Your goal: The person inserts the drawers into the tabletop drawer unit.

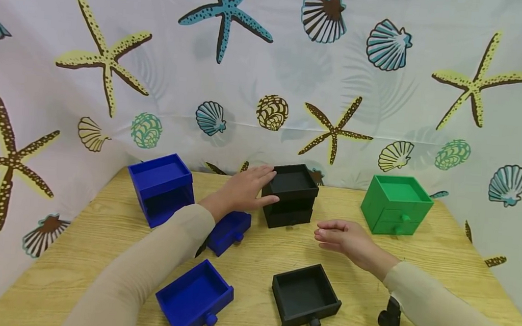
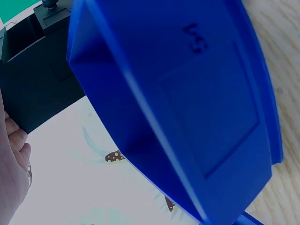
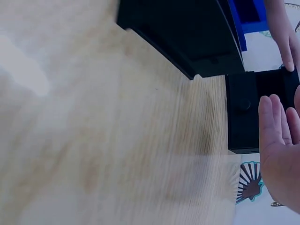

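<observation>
A small black cabinet (image 1: 286,218) stands at the back middle, its upper slot bare and its lower drawer front in place. My left hand (image 1: 247,187) lies at the cabinet's left side, fingers stretched toward the rear corner and thumb along the near edge; in the left wrist view its fingertips (image 2: 18,138) are right against the black wall. To the right and nearer, my right hand (image 1: 344,238) hovers over the table with straight fingers and nothing in it. A black drawer (image 1: 299,317) with a round knob sits on the table in front.
At the back left stands a blue cabinet (image 1: 160,188) with an open front. Two blue drawers, one (image 1: 227,234) beside my left forearm and another (image 1: 220,303) nearer, rest on the wooden table (image 1: 73,271). A green cabinet (image 1: 395,214) with fitted drawers stands at the back right, before a patterned cloth.
</observation>
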Tool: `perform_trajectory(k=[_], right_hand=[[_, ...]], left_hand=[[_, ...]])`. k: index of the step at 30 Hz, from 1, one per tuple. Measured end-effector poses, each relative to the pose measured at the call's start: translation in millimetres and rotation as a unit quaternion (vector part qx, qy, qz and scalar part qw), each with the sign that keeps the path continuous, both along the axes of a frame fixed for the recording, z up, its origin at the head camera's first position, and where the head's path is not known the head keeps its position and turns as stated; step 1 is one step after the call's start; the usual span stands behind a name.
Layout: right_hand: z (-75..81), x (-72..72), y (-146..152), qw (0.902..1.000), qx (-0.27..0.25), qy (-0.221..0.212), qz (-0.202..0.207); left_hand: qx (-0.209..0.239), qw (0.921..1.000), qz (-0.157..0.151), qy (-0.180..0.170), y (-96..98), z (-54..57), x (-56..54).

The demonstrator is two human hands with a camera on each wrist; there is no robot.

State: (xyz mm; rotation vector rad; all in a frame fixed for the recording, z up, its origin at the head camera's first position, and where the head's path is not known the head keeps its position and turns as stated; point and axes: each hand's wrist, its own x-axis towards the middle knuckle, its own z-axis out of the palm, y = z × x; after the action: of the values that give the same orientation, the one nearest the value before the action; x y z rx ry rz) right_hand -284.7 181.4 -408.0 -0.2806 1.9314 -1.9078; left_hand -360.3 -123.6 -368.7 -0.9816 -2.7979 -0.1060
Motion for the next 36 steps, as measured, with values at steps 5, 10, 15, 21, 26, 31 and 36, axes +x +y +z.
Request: perform_trajectory(k=[5,10,15,21,26,31,36], right_hand=[[5.9,17.5,12,0.9996,-0.029,-0.002,0.0],[12.3,35.9,25,0.9986,-0.052,-0.002,0.008],[15.4,55.6,36,0.9984,-0.05,-0.001,0.027],[10.7,81.0,43,0.997,-0.041,0.019,0.062],[4.2,98.5,44,0.9943,-0.043,0.041,0.088],[-3.3,108.1,42,0.9908,-0.056,0.046,0.115],[-9.5,113.6,41,0.9911,-0.041,0.029,0.123]], left_hand=[[0.0,1.0,0.0,0.002,-1.8,-1.4,-1.4],[-0.001,1.0,-0.001,0.004,-1.3,-1.5,-1.7],[-0.002,1.0,-0.001,0.001,-1.0,-0.7,-1.1],[-0.002,1.0,-0.002,0.0,-1.0,-0.8,-0.9],[-0.001,1.0,0.0,-0.004,-1.4,-0.8,-1.8],[-0.003,1.0,0.0,-0.007,-1.5,-1.7,-3.0],[-0.001,0.9999,-0.004,-0.01,-0.8,-1.5,-2.9]])
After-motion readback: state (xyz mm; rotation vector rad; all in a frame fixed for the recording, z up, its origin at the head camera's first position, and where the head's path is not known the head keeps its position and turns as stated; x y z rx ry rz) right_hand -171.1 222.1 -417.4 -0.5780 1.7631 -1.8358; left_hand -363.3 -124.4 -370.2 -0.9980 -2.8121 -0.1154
